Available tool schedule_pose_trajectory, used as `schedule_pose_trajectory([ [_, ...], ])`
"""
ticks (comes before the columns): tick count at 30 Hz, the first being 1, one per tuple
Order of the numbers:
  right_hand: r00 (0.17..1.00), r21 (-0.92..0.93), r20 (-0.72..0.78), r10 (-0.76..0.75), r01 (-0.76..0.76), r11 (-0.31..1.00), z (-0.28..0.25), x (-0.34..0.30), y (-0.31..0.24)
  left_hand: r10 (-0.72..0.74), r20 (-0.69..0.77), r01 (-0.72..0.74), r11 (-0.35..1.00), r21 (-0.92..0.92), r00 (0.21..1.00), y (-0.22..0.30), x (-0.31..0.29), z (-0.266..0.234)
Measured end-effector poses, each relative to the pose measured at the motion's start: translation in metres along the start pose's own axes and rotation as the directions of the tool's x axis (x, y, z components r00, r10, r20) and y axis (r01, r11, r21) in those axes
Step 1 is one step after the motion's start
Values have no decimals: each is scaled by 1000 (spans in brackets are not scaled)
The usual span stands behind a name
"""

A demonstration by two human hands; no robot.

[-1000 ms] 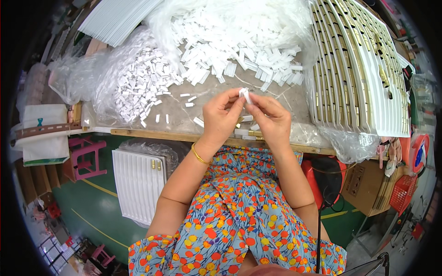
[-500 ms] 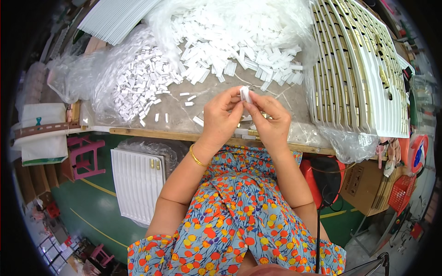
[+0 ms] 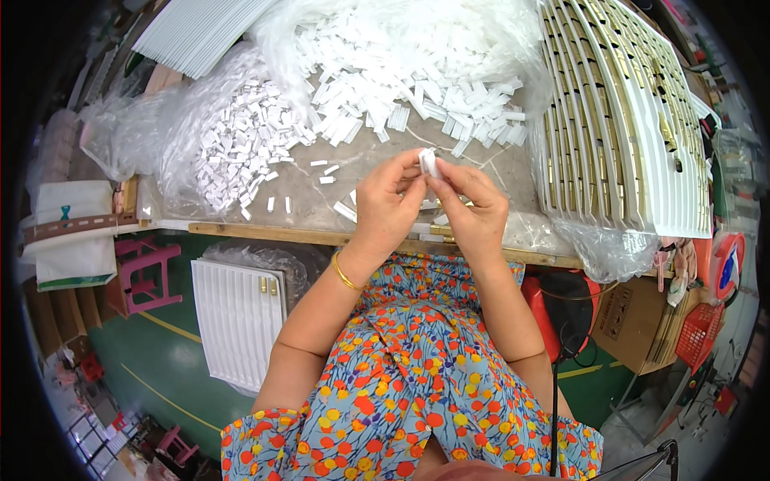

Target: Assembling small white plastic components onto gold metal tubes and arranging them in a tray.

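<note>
Between the fingertips of both hands is a small white plastic piece (image 3: 429, 163), held up over the near edge of the table. My left hand (image 3: 388, 196) pinches its left side, and my right hand (image 3: 473, 204) grips it from the right with thumb and fingers. Beyond my hands lies a large heap of white rectangular pieces (image 3: 361, 80) on clear plastic. A second heap of smaller white pieces (image 3: 241, 148) spreads to the left. A few loose pieces (image 3: 344, 212) lie by my left hand, and others below my hands are partly hidden.
Ridged white trays holding gold and black tubes (image 3: 618, 120) stand on the table's right. Further ridged trays (image 3: 200, 32) lie far left. Below the wooden table edge (image 3: 265, 232), another white tray (image 3: 237, 321) sits left of my lap. A pink stool (image 3: 151, 276) stands on the green floor.
Both hands stay almost where they were, still pinching the white piece, which has turned very slightly. The whole view has shifted a little.
</note>
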State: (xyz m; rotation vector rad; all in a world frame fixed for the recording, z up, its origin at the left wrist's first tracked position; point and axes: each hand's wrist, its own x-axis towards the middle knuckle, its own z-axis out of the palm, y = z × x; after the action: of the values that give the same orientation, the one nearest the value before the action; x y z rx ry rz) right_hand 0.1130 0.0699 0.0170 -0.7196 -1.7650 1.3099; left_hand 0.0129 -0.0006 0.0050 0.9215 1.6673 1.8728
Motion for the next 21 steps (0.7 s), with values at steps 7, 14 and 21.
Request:
schedule_pose_trajectory([
  [7, 994, -119, -26, -109, 105, 987, 2, 4, -1, 56, 92, -66, 992, 108, 994, 6, 3, -3],
  [14, 942, -399, 62, -329, 325, 857, 2, 7, -3, -167, 168, 216, 918, -333, 971, 18, 6, -8],
  [21, 978, -225, -18, -207, 198, 954, 3, 2, -6, -245, -10, 235, 937, -258, 969, 6, 6, -3],
])
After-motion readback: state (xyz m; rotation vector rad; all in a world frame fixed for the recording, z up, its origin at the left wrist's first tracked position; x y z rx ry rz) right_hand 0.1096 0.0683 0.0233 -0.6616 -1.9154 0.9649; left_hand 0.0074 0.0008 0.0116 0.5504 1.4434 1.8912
